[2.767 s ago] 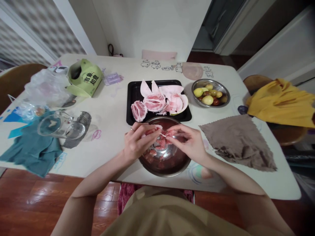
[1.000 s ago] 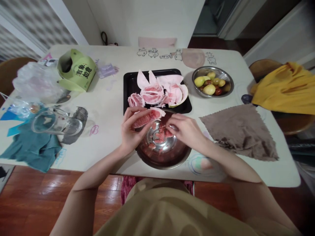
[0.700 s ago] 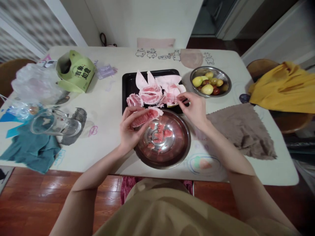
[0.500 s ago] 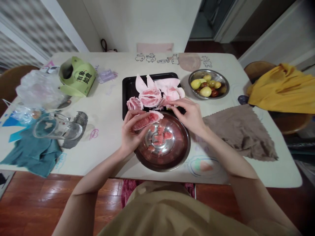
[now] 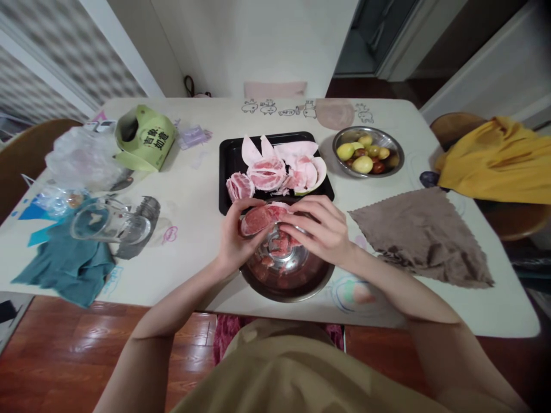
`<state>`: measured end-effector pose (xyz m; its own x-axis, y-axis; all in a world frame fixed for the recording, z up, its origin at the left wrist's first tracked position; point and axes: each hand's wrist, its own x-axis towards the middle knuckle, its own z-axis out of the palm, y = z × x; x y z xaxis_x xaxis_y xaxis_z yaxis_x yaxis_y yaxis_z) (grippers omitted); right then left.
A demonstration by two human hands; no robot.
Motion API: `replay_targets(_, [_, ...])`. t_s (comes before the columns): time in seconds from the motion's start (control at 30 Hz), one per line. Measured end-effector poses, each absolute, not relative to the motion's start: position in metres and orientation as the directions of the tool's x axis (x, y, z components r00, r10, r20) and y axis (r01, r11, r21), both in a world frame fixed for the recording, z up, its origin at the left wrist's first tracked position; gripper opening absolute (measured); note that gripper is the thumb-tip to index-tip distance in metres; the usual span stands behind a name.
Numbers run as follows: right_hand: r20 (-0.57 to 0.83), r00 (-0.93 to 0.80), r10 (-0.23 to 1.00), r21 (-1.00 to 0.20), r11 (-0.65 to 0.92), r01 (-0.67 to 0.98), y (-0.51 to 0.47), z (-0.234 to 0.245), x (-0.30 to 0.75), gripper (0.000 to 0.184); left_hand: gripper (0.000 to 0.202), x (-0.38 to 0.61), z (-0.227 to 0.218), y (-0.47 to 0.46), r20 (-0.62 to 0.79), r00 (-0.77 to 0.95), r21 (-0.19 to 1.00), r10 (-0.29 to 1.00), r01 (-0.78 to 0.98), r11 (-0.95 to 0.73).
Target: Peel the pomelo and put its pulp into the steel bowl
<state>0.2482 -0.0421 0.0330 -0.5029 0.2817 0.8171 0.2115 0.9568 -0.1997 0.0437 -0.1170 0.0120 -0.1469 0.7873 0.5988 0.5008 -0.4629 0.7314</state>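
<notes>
A pink pomelo segment (image 5: pixel 259 220) is gripped by my left hand (image 5: pixel 235 238), thumb below and fingers behind it. My right hand (image 5: pixel 325 229) has its bent fingers on the right end of the same segment. Both hands are above a steel bowl (image 5: pixel 293 289), where several small pieces of pink pulp (image 5: pixel 279 246) lie. Behind it a black tray (image 5: pixel 224 155) holds a peeled pomelo half (image 5: pixel 267 174), a smaller pomelo chunk (image 5: pixel 240 186) and curved pieces of rind (image 5: pixel 297 150).
A second steel bowl (image 5: pixel 398 155) with yellow-green and red fruits stands at the back right. A brown cloth (image 5: pixel 424 235) lies at the right. Leftward are a glass pitcher (image 5: pixel 107 223), a teal cloth (image 5: pixel 69 264), a green carton (image 5: pixel 148 137) and a clear plastic bag (image 5: pixel 84 158).
My right hand has moved from the tray's front edge toward me and left, onto the pomelo segment. My left hand keeps hold of it. The whole view has shifted slightly.
</notes>
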Motion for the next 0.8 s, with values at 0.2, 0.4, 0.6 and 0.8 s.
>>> replay_targets(0.2, [0.79,-0.537,0.296,-0.22,0.954,0.201,-0.044,0.03,0.246,0.027,0.047,0.048,0.009,-0.12,0.516,-0.135,0.838,0.846,0.286,-0.465])
replay_targets(0.4, [0.752,-0.552,0.362,-0.3,0.932,0.203,-0.043,0.03,0.247,0.031,0.053,0.042,0.013,-0.117,0.52,-0.074,0.805,0.851,0.375,-0.46])
replay_targets(0.6, [0.689,-0.595,0.414,-0.423,0.896,0.134,-0.049,0.031,0.248,0.044,0.067,0.038,0.009,-0.118,0.543,-0.031,0.763,0.839,0.434,-0.478])
replay_targets(0.8, [0.669,-0.581,0.464,-0.505,0.857,0.103,-0.052,0.028,0.247,0.041,0.061,0.037,0.009,-0.119,0.522,-0.02,0.782,0.852,0.41,-0.47])
